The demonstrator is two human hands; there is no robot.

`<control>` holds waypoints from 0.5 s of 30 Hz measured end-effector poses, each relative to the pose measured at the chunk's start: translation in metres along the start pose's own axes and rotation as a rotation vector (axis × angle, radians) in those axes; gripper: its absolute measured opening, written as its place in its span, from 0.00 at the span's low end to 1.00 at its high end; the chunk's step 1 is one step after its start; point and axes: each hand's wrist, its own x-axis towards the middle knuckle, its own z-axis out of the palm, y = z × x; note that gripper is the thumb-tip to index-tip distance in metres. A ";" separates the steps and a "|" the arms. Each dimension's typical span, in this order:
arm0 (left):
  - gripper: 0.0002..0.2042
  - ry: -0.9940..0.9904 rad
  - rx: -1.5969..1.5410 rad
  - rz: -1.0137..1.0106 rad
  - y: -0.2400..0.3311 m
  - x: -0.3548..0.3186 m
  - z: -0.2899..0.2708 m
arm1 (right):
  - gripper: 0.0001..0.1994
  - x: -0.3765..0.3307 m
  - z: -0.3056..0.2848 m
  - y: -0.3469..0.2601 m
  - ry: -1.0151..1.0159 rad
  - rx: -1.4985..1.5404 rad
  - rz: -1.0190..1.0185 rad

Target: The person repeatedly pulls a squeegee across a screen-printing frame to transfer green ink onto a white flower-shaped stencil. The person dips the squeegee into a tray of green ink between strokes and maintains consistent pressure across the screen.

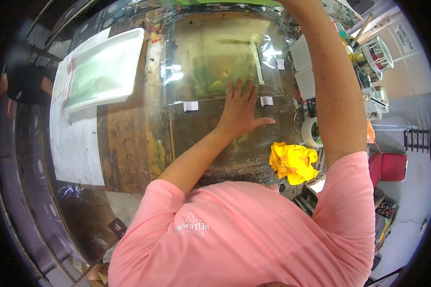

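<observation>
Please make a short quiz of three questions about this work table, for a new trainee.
1. True or false: the left hand lies flat, fingers spread, on the clear plastic sheet.
2. What lies right of that hand, at the table edge?
A. crumpled yellow cloth
B. blue sponge
C. glass jar
3. Can the right hand be seen?

Key
1. True.
2. A: the crumpled yellow cloth.
3. No. The right arm reaches up past the picture's top edge, so the hand is out of view.
</observation>
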 end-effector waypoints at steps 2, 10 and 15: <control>0.61 0.003 0.004 0.001 0.000 -0.001 0.002 | 0.40 -0.001 0.001 0.001 -0.008 0.003 0.018; 0.55 0.014 0.015 -0.008 -0.001 -0.004 0.007 | 0.40 0.002 -0.001 -0.003 0.021 -0.048 0.004; 0.40 0.170 -0.109 -0.125 -0.010 -0.009 -0.043 | 0.38 0.000 -0.006 -0.006 -0.027 0.010 0.048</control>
